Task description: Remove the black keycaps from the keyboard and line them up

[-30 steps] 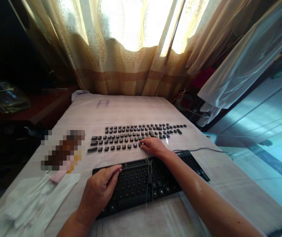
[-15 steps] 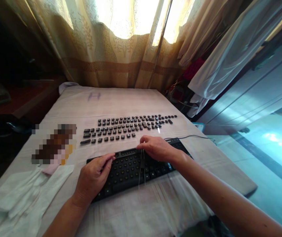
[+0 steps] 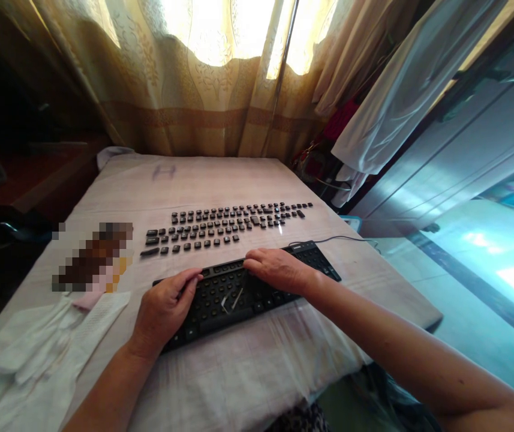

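Note:
A black keyboard (image 3: 221, 324) lies on the cloth-covered surface, many of its keycaps off and the bare key posts showing. My left hand (image 3: 164, 309) grips its left end, thumb and fingers at the upper edge. Over the keyboard's middle, my right hand (image 3: 279, 270) is closed, fingertips near the top row. From under it the thin wire ends of a keycap puller (image 3: 237, 298) slant down to the left over the bare posts; its handle is hard to make out. Beyond the keyboard, loose black keycaps (image 3: 198, 228) lie in several rows.
A cable (image 3: 342, 238) runs right from the keyboard. White cloth (image 3: 45, 342) lies at the left, beside a blurred-out patch. Curtains (image 3: 185, 114) hang behind the surface (image 3: 221, 180), whose right edge drops toward a pale floor (image 3: 477, 252). A wooden ledge stands at far left.
The puller has swung from upright to slanting left, its wire ends now higher over the keys. My right hand is lower against the keyboard. The view has shifted slightly; my left hand keeps its grip.

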A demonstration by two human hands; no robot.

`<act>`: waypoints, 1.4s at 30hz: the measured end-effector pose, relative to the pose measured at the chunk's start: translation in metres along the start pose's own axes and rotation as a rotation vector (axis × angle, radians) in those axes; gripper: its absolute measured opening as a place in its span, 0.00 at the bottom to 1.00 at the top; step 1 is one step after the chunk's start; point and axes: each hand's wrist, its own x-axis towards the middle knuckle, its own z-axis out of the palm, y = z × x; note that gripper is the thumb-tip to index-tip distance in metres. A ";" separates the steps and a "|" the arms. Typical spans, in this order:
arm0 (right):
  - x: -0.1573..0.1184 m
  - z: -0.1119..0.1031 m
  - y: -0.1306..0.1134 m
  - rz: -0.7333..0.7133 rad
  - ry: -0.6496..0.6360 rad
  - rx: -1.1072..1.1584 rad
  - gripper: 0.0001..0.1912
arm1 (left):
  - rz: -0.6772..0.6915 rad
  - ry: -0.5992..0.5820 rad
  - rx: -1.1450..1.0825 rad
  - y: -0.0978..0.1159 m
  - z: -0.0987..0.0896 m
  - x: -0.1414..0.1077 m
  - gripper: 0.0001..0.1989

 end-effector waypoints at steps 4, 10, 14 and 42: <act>-0.013 0.005 -0.003 0.291 0.329 0.504 0.07 | -0.016 -0.015 -0.004 -0.001 0.000 -0.001 0.14; -0.037 0.013 -0.017 0.588 0.531 1.281 0.11 | -0.018 -0.013 0.020 0.002 -0.001 0.000 0.16; -0.047 0.020 -0.024 0.617 0.503 1.377 0.13 | -0.018 -0.023 0.032 0.004 -0.002 0.002 0.17; -0.039 0.027 -0.015 0.127 0.224 0.609 0.03 | -0.077 -0.064 0.045 0.004 -0.003 0.002 0.17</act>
